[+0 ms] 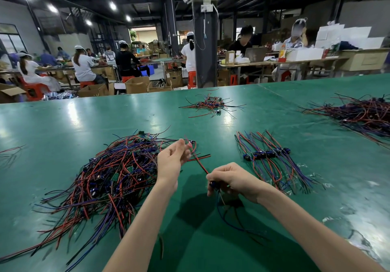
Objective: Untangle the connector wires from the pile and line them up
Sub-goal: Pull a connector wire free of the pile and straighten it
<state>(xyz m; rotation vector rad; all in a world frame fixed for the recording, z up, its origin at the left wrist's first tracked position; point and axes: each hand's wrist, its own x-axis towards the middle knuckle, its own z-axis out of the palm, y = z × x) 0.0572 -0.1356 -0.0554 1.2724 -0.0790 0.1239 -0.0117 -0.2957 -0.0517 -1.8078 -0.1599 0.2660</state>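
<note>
A green table (63, 124) filled the lower two thirds of the frame. Beyond its far edge, along the top of the frame, people (82, 67) sat at work benches among cardboard boxes (137, 85).

The big pile of wires (109, 179), red, black and blue strands tangled with small dark connectors, sprawled across the lower left of the table. A second heap (358, 115) lay at the right edge of the frame, well apart from it. Right of centre sat the lined-up row (270, 162): several wire sets side by side, their dark blue connectors touching in a short band and their strands fanning toward the top and bottom of the frame. A smaller far pile (211, 105) rested above centre, near the table's far edge.

The left hand (171, 162) was raised at centre, just beside the big pile's right edge, palm turned to the right and fingers half curled. A red and black wire (200, 162) ran past its blurred fingertips, and I could not tell whether they pinched it. That wire stretched down and right to the right hand (230, 179), just below centre, which pinched a dark blue connector (213, 184) between curled fingers and thumb. Blue and red strands (223, 214) hung from the connector down to the table.
</note>
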